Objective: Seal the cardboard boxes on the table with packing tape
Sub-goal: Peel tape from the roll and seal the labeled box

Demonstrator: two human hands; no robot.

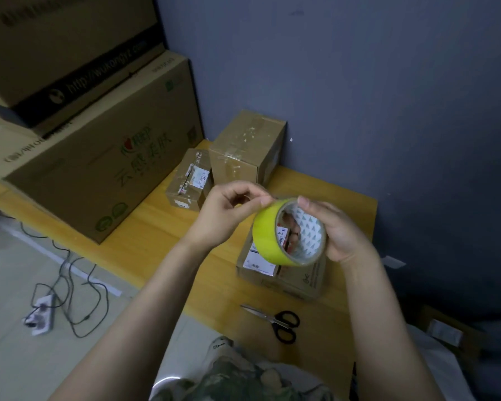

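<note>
At frame centre my right hand (339, 230) grips the tape roll (268, 235) and my left hand (226, 209) pinches its edge, probably hunting the end. The near box (301, 280) below it looks unsealed; the far box (243, 149), upper centre, already carries tape.

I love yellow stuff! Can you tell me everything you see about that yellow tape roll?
The tape roll is wide, with a yellow outside and a pale inner ring printed with little triangles. It is in the air above a small cardboard box, tilted so its hole faces the camera. The right hand grips its rim; the left hand pinches at its top edge.
</note>
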